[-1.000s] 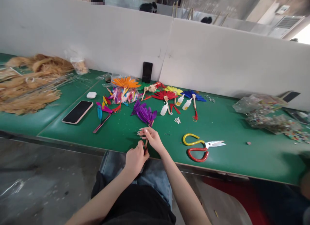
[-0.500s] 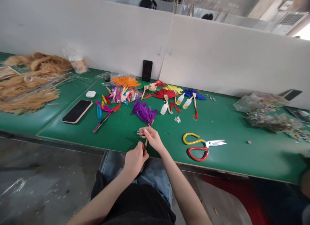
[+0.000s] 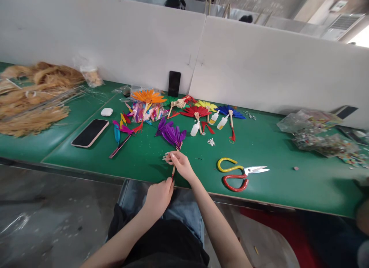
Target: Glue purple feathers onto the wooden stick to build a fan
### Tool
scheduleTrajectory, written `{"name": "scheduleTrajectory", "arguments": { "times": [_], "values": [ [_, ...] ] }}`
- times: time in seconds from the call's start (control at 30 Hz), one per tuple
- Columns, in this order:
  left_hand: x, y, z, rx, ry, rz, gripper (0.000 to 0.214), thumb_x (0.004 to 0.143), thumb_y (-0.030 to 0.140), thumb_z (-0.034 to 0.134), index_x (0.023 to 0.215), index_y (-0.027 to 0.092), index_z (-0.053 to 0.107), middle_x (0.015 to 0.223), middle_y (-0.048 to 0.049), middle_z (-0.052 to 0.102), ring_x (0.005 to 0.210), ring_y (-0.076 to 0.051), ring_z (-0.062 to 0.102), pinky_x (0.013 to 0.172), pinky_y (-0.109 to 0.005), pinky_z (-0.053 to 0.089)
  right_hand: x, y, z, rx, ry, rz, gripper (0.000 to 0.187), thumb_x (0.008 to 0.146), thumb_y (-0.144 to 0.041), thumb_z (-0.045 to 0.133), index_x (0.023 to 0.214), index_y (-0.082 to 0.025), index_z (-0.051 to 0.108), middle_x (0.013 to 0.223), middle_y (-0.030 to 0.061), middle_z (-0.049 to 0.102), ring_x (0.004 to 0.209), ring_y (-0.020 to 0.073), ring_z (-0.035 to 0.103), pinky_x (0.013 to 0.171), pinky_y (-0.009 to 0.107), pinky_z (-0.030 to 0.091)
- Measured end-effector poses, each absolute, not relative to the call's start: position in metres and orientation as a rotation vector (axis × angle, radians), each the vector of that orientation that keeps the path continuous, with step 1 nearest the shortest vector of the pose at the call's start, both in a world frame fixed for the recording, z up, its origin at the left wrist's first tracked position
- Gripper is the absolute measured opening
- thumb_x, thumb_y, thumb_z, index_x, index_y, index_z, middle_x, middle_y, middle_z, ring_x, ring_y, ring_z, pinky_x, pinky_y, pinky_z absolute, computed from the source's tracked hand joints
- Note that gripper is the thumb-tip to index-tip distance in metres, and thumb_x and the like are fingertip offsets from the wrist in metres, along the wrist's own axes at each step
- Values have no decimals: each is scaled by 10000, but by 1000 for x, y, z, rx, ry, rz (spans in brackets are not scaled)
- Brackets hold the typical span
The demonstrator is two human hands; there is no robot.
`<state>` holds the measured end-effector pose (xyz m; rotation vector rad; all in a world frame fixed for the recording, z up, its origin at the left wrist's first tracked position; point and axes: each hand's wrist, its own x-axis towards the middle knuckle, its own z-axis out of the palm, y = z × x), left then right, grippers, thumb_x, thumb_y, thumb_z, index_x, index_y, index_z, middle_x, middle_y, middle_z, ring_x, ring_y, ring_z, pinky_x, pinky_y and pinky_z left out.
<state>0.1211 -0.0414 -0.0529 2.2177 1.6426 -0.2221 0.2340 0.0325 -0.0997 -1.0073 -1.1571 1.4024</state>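
Note:
My right hand (image 3: pixel 181 164) is closed around the thin wooden handle (image 3: pixel 173 169) of a purple feather fan (image 3: pixel 174 136), its fingers curled to the left. The purple feathers point away from me over the green table. Just below, my left hand (image 3: pixel 158 198) pinches a bit of red cord (image 3: pixel 173 178) at the handle's lower end. Most of that cord is hidden by the fingers. Scissors (image 3: pixel 244 170) with one yellow and one red grip lie to the right of my hands. Small white beads (image 3: pixel 211 142) form a little pile beyond them.
Orange (image 3: pixel 148 95), red (image 3: pixel 196 112), yellow (image 3: pixel 205 105) and blue feather fans (image 3: pixel 230 112) lie at the back, near small glue bottles (image 3: pixel 222 122). Phones (image 3: pixel 90 133), tweezers (image 3: pixel 120 146), tan fibre (image 3: pixel 40 91) and bagged beads (image 3: pixel 323 139) are around. A white partition (image 3: pixel 115 41) stands behind.
My left hand has slid down and slightly toward me from the handle's end, so more of the handle and a bit of red cord show. My right hand keeps its hold.

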Motion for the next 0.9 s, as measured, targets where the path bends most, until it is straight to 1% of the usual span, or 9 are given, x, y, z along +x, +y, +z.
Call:
{"name": "scheduleTrajectory", "arguments": {
  "times": [0.23,0.43,0.5,0.53,0.6,0.67,0.7,0.8,0.9],
  "values": [
    [116,-43,-52,2157,1607,-92,303,930,285,302,835,171,567,749,-59,675,727,-196,651,565,-241,376,234,33,-100,-1019,-1191,1408,370,759,-513,562,907,-177,604,859,61,677,829,174,657,694,302,546],
    [111,-47,-52,2134,1566,-114,265,921,263,327,845,189,570,792,-51,680,752,-203,651,571,-246,367,234,32,-97,-1026,-1193,1414,374,757,-519,558,910,-181,606,888,64,677,843,180,656,672,296,552],
    [110,-47,-51,2101,1568,-83,254,912,327,356,825,191,553,779,-39,672,749,-203,648,558,-243,361,234,31,-96,-1023,-1189,1415,382,760,-526,550,907,-179,609,895,68,676,851,181,654,684,300,550],
    [109,-46,-50,2074,1591,-50,247,895,378,386,845,192,541,771,-32,666,742,-201,646,544,-238,356,234,31,-95,-1023,-1187,1413,384,760,-530,548,904,-179,611,894,67,676,852,180,653,692,302,548],
    [109,-42,-50,2008,1662,36,290,849,449,455,968,188,501,759,-21,655,727,-195,644,509,-227,343,233,30,-94,-1023,-1183,1408,384,758,-534,548,896,-181,613,887,64,677,847,177,652,704,304,543],
    [111,-38,-53,1972,1713,98,366,835,425,489,1100,180,428,753,-12,650,716,-185,645,489,-219,335,233,29,-93,-1023,-1181,1402,378,758,-532,548,890,-183,615,887,62,677,844,174,651,709,304,539],
    [112,-35,-55,1977,1722,106,360,847,384,482,1131,178,403,750,-11,649,711,-180,647,488,-217,336,233,29,-93,-1024,-1181,1400,375,759,-530,549,887,-183,616,890,63,677,844,175,650,709,304,538],
    [119,-30,-60,2050,1744,73,236,882,288,416,1090,177,424,745,-19,652,701,-177,651,508,-221,359,233,29,-93,-1029,-1180,1393,370,760,-523,552,880,-179,618,894,68,676,842,178,650,709,307,535],
    [124,-28,-62,2121,1797,8,184,883,255,389,1033,167,452,739,-37,657,695,-195,655,517,-235,377,233,29,-93,-1031,-1182,1391,373,763,-519,552,890,-175,620,891,71,676,836,178,652,713,309,535]
  ]
}}
